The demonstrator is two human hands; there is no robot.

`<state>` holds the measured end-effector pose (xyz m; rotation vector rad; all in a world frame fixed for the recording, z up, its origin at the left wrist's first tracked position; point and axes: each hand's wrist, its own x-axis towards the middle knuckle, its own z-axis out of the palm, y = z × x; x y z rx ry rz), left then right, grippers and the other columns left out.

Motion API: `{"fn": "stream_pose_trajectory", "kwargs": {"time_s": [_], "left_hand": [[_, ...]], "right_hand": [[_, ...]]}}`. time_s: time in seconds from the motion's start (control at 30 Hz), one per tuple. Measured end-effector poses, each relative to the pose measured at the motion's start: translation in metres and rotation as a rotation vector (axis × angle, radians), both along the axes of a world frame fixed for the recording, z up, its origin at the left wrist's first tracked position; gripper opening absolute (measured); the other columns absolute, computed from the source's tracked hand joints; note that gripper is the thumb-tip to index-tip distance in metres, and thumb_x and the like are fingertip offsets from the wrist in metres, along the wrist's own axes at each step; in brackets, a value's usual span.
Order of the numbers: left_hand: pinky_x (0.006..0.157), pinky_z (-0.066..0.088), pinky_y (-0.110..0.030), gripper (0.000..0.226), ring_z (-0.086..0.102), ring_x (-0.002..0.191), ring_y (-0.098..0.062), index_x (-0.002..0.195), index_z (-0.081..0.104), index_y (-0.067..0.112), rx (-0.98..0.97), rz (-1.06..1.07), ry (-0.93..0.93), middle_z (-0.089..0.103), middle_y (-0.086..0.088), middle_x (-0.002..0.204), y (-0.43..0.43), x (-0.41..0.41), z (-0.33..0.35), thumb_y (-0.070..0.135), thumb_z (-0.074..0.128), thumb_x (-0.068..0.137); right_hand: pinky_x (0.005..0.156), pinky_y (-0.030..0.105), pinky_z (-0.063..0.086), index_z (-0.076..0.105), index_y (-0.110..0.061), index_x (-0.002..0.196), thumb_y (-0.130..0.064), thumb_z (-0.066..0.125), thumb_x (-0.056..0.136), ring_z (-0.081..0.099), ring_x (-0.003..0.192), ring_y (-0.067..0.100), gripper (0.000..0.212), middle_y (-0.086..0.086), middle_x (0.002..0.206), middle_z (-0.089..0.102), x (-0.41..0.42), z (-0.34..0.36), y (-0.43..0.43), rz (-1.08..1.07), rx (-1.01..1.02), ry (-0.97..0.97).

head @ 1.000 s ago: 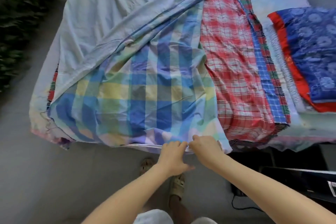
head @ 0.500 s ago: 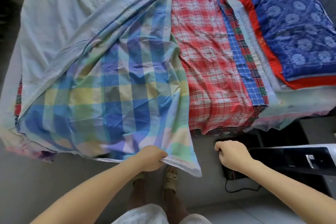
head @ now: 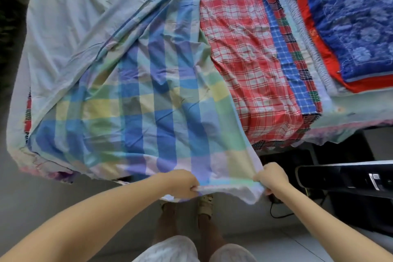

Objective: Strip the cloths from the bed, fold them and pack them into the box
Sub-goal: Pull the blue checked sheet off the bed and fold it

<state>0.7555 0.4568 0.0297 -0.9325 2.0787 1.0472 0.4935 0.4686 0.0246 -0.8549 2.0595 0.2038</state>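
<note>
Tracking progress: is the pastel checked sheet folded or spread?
Spread: pastel checked sheet lies open across bed; left hand, right hand grip its edge.

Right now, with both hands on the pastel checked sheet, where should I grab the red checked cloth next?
Probably take the red checked cloth by its near hem, reaching from where you stand: that edge hangs free over the side of the bed, while the pastel checked sheet overlaps its left side.

Floor grey and smooth; at lower right it gives way to paler tiles with one visible joint. Black glossy unit stands at right, with a silver fitting on its face. Black cable loops on the floor beside it. Dark foliage at left edge. Light soft and even.
</note>
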Motion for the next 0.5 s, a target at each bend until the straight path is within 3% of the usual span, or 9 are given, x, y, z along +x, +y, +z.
{"fn": "stream_pose_trajectory", "kwargs": {"time_s": [0.1,0.23,0.33,0.43,0.5], "left_hand": [[0.065,0.042,-0.031,0.043,0.060,0.074,-0.037,0.085,0.067,0.004,0.117,-0.092,-0.071,0.069,-0.019,0.083,0.018,-0.021,-0.023,0.037,0.040,0.095],[0.076,0.053,-0.038,0.023,0.061,0.077,-0.033,0.097,0.064,0.008,0.105,-0.051,-0.101,0.066,-0.013,0.092,0.008,-0.018,-0.031,0.026,0.055,0.088],[0.069,0.045,-0.035,0.022,0.058,0.089,-0.033,0.102,0.064,0.005,0.019,0.019,-0.153,0.062,-0.012,0.096,-0.017,-0.003,-0.021,0.015,0.053,0.086],[0.065,0.038,-0.032,0.013,0.054,0.085,-0.034,0.084,0.056,0.008,-0.081,0.165,-0.187,0.057,-0.014,0.090,-0.039,0.022,-0.009,0.010,0.044,0.088],[0.067,0.043,-0.034,0.014,0.058,0.087,-0.034,0.084,0.056,0.009,-0.136,0.249,-0.186,0.063,-0.018,0.097,-0.048,0.045,-0.009,0.010,0.042,0.087]], "right_hand": [[0.055,0.034,0.055,0.057,-0.004,0.067,-0.012,0.068,0.077,0.065,0.064,0.031,0.016,0.011,0.069,0.062,-0.008,-0.009,0.010,0.066,0.061,0.041],[0.057,0.035,0.059,0.055,-0.005,0.071,-0.011,0.062,0.083,0.063,0.060,0.026,0.015,0.008,0.068,0.058,-0.003,-0.025,-0.011,0.233,0.078,0.086],[0.053,0.028,0.054,0.058,-0.004,0.069,-0.003,0.052,0.082,0.063,0.052,0.020,0.013,0.007,0.059,0.063,0.003,-0.024,-0.025,0.396,0.159,0.119],[0.058,0.025,0.050,0.055,-0.007,0.068,0.001,0.045,0.077,0.060,0.053,0.018,0.015,0.004,0.060,0.064,0.014,-0.020,-0.039,0.528,0.133,0.179],[0.059,0.026,0.050,0.052,-0.008,0.068,0.001,0.043,0.079,0.060,0.053,0.019,0.016,0.004,0.064,0.065,0.026,-0.018,-0.050,0.567,0.100,0.177]]}}
